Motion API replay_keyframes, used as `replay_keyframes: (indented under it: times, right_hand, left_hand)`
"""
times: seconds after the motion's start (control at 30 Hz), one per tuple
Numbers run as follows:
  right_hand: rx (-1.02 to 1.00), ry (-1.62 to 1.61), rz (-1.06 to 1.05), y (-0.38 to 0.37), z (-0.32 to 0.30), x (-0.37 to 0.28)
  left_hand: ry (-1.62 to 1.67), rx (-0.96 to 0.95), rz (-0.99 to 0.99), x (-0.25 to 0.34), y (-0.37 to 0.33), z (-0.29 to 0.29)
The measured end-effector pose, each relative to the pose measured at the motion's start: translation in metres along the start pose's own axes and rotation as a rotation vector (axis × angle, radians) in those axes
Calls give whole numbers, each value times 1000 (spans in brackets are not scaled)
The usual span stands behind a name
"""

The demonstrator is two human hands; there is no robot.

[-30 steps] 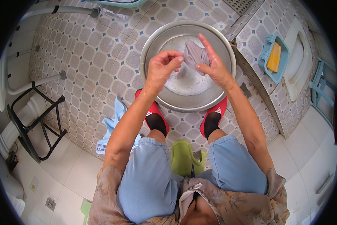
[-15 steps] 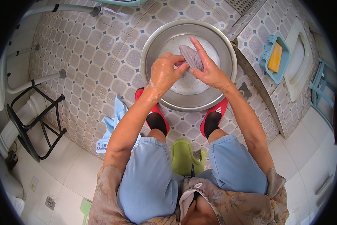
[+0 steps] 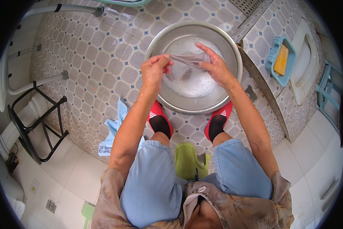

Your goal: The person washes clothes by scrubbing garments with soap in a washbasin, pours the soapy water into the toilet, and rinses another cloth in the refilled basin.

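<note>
A round metal basin [image 3: 232,53] with soapy water sits on the tiled floor in front of my feet. Over it I stretch a small wet grey cloth [image 3: 188,58] between both hands. My left hand [image 3: 154,70] pinches its left end with closed fingers. My right hand [image 3: 213,65] grips the right end, index finger pointing out. A bit of the cloth hangs down toward the water. I sit on a low green stool [image 3: 186,162], red slippers [image 3: 158,114] either side of the basin's near rim.
A light blue packet [image 3: 114,128] lies on the floor by my left foot. A black metal stand [image 3: 30,129] is at the left. On the raised tiled ledge at right sits a blue soap dish with an orange bar [image 3: 280,61].
My hands have moved apart, pulling the cloth out from a bunched wad into a stretched strip above the basin.
</note>
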State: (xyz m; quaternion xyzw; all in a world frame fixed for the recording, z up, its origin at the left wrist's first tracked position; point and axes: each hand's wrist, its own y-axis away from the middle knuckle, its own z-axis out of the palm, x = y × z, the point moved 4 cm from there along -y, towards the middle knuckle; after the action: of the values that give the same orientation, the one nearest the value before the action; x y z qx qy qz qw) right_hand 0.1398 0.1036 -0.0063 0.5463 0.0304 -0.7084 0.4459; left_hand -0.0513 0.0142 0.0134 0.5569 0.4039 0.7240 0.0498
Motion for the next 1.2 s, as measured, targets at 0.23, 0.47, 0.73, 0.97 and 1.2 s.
replay_keyframes:
  times: [0.23, 0.47, 0.73, 0.97, 1.2]
  right_hand:
    - [239, -46, 255, 5, -35, 29]
    - [418, 820, 43, 14, -35, 18]
    - [214, 1560, -71, 30, -8, -1]
    - [200, 1679, -69, 50, 35, -70]
    - [319, 1093, -416, 32, 50, -94]
  left_hand:
    - [121, 178, 68, 12, 1, -10]
    - [379, 279, 67, 11, -4, -22]
    - [487, -177, -31, 25, 0, -4]
    - [514, -400, -24, 29, 6, 6]
    - [286, -541, 22, 37, 21, 25]
